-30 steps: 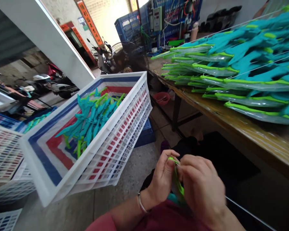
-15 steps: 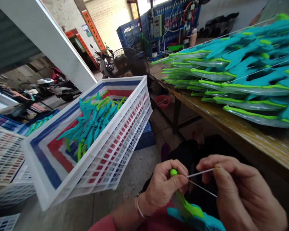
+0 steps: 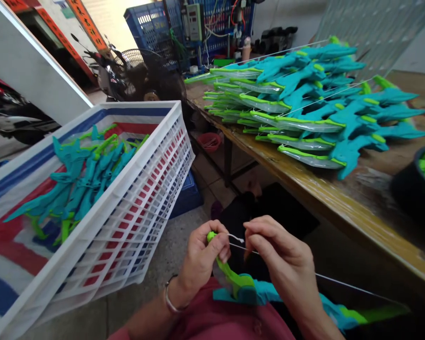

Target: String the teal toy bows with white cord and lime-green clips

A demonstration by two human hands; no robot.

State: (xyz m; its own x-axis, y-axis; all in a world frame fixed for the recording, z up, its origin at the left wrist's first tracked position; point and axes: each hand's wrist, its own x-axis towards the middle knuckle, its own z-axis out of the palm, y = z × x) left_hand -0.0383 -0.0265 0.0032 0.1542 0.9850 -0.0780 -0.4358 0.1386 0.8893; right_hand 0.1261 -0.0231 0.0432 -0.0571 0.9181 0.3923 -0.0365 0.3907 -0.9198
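Observation:
A teal and green toy bow (image 3: 239, 283) lies across my lap, with a clear strip along its green limb. My left hand (image 3: 207, 250) is closed around the green tip, which pokes out above the thumb. From that grip a short white string end (image 3: 237, 237), knotted at its tip, sticks out freely. The longer bowstring (image 3: 350, 284) runs from the same grip past my right fingers and on toward the bow's far end. My right hand (image 3: 279, 259) has its thumb and fingers drawn together at the string, just right of the knotted end; the exact contact is partly hidden.
A white plastic basket (image 3: 163, 189), lined with striped cloth, holds more toy bows (image 3: 88, 174) on the left. Several strung bows (image 3: 304, 104) are stacked on the wooden table (image 3: 304, 189). A black bucket (image 3: 411, 179) of green pieces stands at right. A fan (image 3: 148, 75) stands behind.
The view has swung right, bringing the black bucket into sight. The two taut strands between my hands have become one short loose knotted end and one string running past my right hand.

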